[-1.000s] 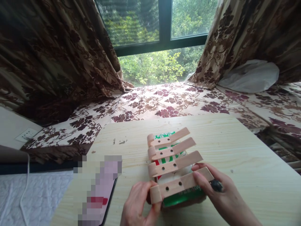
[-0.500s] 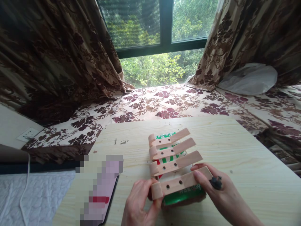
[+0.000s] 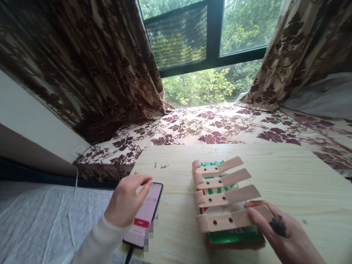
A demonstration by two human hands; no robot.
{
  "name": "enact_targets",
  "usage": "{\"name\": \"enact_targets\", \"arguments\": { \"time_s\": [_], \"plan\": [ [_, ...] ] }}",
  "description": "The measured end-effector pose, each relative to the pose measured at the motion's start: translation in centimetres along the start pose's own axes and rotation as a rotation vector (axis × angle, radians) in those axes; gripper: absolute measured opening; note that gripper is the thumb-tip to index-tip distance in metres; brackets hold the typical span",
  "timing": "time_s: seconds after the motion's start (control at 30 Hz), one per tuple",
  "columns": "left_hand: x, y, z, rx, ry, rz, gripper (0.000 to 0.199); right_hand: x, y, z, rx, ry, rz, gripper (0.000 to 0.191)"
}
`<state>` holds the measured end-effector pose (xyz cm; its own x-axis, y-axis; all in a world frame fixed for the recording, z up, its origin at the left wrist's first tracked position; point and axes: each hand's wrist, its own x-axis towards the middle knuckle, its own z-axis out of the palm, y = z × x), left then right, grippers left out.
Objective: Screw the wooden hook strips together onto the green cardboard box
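Several tan, leather-looking straps [image 3: 233, 197] with dark round holes or rivets lie across a green and white printed packet [image 3: 236, 235]. Their left ends are looped over. My right hand [image 3: 277, 223] pinches the right end of the nearest strap between thumb and fingers. A small dark lump [image 3: 278, 225] shows against this hand; I cannot tell what it is. My left hand [image 3: 128, 198] hovers over a phone [image 3: 143, 214] at the left of the table. Its fingertips are drawn together near the thumb, and anything between them is too small to make out.
The pale wooden table [image 3: 178, 234] carries small dark scraps [image 3: 162, 166] near its far left. A black cable [image 3: 129, 253] runs from the phone's lower end. Behind the table lies a floral-covered ledge [image 3: 189, 128] below the window. A quilted bed [image 3: 49, 220] is at left.
My left hand has let go of the nearest strap's left end and moved left over the phone. My right hand keeps its hold. The view has swung left.
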<state>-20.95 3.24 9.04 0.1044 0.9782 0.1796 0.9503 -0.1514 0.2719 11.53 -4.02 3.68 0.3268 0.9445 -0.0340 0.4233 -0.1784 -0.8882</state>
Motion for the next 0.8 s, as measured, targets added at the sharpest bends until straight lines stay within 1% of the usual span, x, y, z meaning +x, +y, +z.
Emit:
{"name": "enact_targets", "arguments": {
  "time_s": [0.07, 0.13, 0.23, 0.3, 0.37, 0.43, 0.6, 0.7, 0.77, 0.8],
  "plan": [
    [3.6, -2.6, 0.6, 0.06, -0.091, -0.106, 0.021, 0.1, 0.1, 0.0, -0.019, -0.004, -0.011, 0.035],
    [7.0, -4.3, 1.9, 0.119, -0.201, -0.2, 0.029, 0.1, 0.3, 0.0, -0.026, -0.021, -0.027, 0.036],
    [10.9, -5.4, 4.2, 0.205, -0.29, -0.317, 0.035, 0.3, 0.5, 0.1, -0.017, -0.027, -0.039, 0.038],
    [12.2, -5.3, 5.5, 0.241, -0.326, -0.353, 0.036, 0.3, 0.6, 0.2, 0.001, -0.017, -0.039, 0.038],
    [12.8, -5.1, 6.4, 0.268, -0.358, -0.375, 0.036, 0.3, 0.6, 0.3, 0.017, -0.01, -0.036, 0.037],
    [12.8, -4.9, 6.8, 0.292, -0.378, -0.394, 0.037, 0.2, 0.5, 0.3, 0.031, -0.014, -0.033, 0.035],
    [12.3, -4.0, 7.0, 0.318, -0.371, -0.382, 0.037, 0.1, 0.4, 0.3, 0.039, -0.026, -0.048, 0.035],
    [12.2, -2.6, 6.0, 0.335, -0.338, -0.367, 0.035, 0.5, 0.9, 0.1, 0.045, -0.053, -0.072, 0.035],
    [11.7, -0.9, 4.7, 0.339, -0.279, -0.311, 0.033, 0.8, 1.2, 0.0, 0.03, -0.121, -0.104, 0.033],
    [11.2, 0.2, 3.8, 0.333, -0.237, -0.262, 0.032, 0.9, 1.3, -0.1, 0.019, -0.145, -0.122, 0.032]
  ]
}}
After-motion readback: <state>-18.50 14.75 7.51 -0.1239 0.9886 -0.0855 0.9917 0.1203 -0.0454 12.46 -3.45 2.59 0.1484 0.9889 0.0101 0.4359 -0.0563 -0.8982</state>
